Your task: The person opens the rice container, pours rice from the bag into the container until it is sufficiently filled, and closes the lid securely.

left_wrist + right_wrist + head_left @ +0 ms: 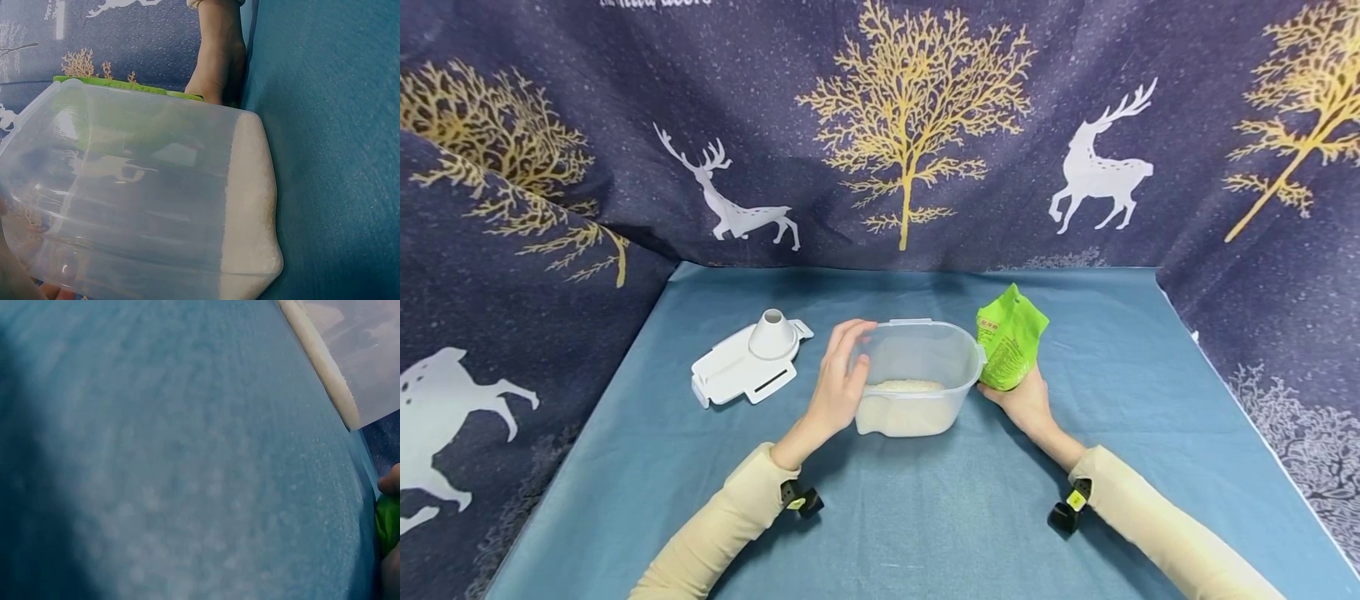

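A translucent plastic container [917, 350], its top uncovered, stands upright on the table with a shallow layer of white rice-like grains [250, 200] along its bottom. My left hand [837, 383] holds the container's left end, the thumb near the front rim and the fingers toward the back. Just right of the container, my right hand [1028, 402] grips a bright green bag [1011, 337] around its lower part. The bag's crumpled end points up, and its side overlaps the container's right rim in the head view. Only a sliver of the green bag [389, 522] shows in the right wrist view.
Left of the container lies a flat white lid [726, 371] with a slot and tabs. A white cone-shaped cup [772, 337] stands on it, narrow end up. Blue cloth [910, 517] covers the table, and a dark patterned curtain [865, 225] hangs behind.
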`<state>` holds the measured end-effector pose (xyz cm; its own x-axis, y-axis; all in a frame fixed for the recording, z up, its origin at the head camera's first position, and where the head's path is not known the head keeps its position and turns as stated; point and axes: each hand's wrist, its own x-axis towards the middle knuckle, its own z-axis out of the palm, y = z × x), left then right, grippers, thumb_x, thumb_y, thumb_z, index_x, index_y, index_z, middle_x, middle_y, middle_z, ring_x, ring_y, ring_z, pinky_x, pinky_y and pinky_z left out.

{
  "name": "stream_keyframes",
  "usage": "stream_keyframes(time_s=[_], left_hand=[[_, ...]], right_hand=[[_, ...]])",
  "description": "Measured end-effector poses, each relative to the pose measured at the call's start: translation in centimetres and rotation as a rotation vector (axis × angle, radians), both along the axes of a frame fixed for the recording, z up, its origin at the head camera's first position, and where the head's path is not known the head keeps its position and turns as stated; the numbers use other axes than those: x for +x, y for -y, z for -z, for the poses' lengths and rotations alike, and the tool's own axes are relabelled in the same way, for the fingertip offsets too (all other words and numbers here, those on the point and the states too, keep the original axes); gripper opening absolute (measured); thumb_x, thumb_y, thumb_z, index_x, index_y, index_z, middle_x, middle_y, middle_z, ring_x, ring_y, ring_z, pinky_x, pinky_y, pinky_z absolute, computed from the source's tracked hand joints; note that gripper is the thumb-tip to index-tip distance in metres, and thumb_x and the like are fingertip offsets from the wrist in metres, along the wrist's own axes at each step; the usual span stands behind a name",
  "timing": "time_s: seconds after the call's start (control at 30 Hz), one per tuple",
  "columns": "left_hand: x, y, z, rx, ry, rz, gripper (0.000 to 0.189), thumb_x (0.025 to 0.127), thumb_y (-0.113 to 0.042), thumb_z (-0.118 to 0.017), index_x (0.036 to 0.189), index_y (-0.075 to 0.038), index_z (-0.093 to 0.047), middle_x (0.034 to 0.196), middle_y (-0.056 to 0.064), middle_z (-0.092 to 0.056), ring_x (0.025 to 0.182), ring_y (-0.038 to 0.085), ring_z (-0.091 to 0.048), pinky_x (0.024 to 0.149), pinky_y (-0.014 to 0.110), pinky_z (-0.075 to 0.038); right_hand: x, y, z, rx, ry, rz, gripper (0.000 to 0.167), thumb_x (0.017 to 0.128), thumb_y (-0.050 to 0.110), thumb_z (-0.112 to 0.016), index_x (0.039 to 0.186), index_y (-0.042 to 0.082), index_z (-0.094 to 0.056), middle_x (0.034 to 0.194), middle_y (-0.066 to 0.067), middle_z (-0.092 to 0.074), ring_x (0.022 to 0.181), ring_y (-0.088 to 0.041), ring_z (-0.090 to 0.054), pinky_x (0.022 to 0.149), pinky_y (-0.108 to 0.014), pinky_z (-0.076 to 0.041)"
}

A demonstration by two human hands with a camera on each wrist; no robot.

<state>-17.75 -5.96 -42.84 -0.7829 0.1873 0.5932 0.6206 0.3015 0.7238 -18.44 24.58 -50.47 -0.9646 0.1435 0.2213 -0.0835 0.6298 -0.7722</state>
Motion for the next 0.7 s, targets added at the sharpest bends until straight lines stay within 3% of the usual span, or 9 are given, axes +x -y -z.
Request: stream_keyframes(time_s=[0.13,0.27,0.4,0.5,0.7], left_hand=[[-0.02,-0.06,0.02,-0.002,-0.004,0.000,0.064,0.101,-0.052,-0.029,0.131,-0.001,-0.053,0.131,0.019,-0.047,0.110,0.033,-0.053,0.090,0.052,-0.045],[0.08,-0.02,-0.05,0.002,0.001,0.001,0.053,0.101,-0.039,-0.033,0.131,-0.001,-0.053,0.131,0.019,-0.047,0.110,0.033,-0.052,0.090,0.052,-0.045],[0.14,0.03,-0.17,-0.002,0.005,-0.003,0.048,0.100,-0.031,-0.035,0.131,-0.001,-0.053,0.131,0.019,-0.047,0.110,0.033,-0.052,0.091,0.052,-0.045],[0.15,0.07,-0.21,-0.005,0.003,-0.007,0.053,0.101,-0.040,-0.032,0.131,-0.001,-0.053,0.131,0.019,-0.048,0.110,0.033,-0.053,0.091,0.052,-0.045],[0.10,0.05,-0.24,-0.001,0.005,-0.001,0.065,0.101,-0.053,-0.028,0.131,-0.001,-0.053,0.132,0.020,-0.047,0.110,0.033,-0.052,0.090,0.052,-0.045]], right_hand=[[-0.03,0.06,0.06,0.000,0.001,0.011,0.074,0.071,0.017,-0.085,0.131,0.008,-0.042,0.116,-0.016,-0.058,0.108,-0.037,-0.059,0.090,-0.055,-0.045],[-0.08,0.13,0.29,-0.049,-0.004,0.018,0.091,0.069,0.019,-0.087,0.142,0.012,-0.032,0.123,-0.015,-0.055,0.113,-0.036,-0.057,0.093,-0.054,-0.043],[-0.07,0.34,0.36,-0.095,0.002,0.015,0.088,0.071,0.018,-0.086,0.141,0.011,-0.034,0.123,-0.016,-0.055,0.114,-0.035,-0.055,0.095,-0.053,-0.042],[-0.11,0.51,0.35,-0.107,0.001,0.010,0.073,0.073,0.017,-0.084,0.133,0.008,-0.043,0.119,-0.016,-0.057,0.112,-0.034,-0.056,0.095,-0.051,-0.042],[0.01,0.74,0.04,-0.207,-0.003,0.011,0.071,0.074,0.013,-0.083,0.133,0.007,-0.044,0.120,-0.016,-0.057,0.112,-0.029,-0.054,0.097,-0.047,-0.041]])
